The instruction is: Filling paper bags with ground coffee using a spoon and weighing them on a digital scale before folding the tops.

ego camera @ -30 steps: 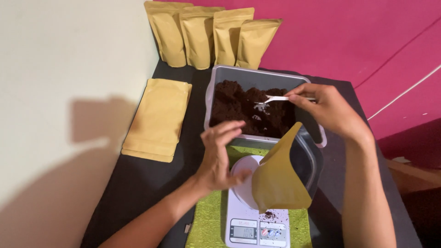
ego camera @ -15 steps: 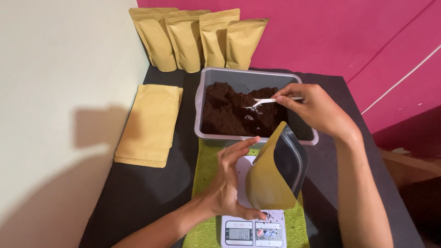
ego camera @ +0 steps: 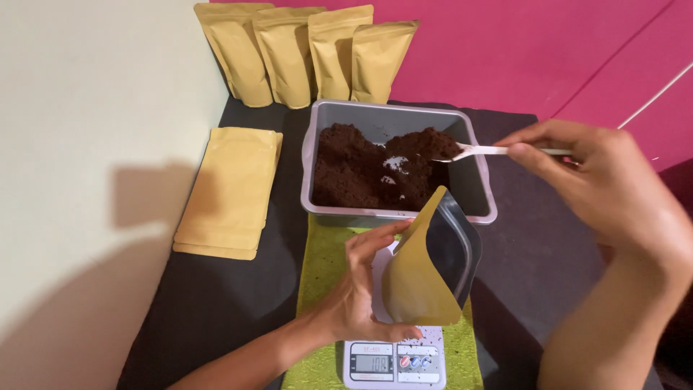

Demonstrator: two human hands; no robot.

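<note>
now the right hand [ego camera: 606,180], fingers clamped on the spoon [ego camera: 476,151], has pulled back from the tray [ego camera: 399,214].

pouch [ego camera: 419,285]: mustard yellow, dark inside
tray [ego camera: 399,214]: grey
powder [ego camera: 364,170]: dark brown
spoon [ego camera: 480,150]: white
mat [ego camera: 325,274]: lime green
wall, upper right [ego camera: 548,50]: magenta

Brightly and warmly lit from the upper right, throwing soft-edged shadows of the hands and arm leftward over the cream wall [ego camera: 86,217] and dark bench [ego camera: 216,303]. Sharp across the middle, colours saturated, no glare on the grey tray [ego camera: 476,195]. Slightly soft on the nearest forearm at the lower right edge.
</note>
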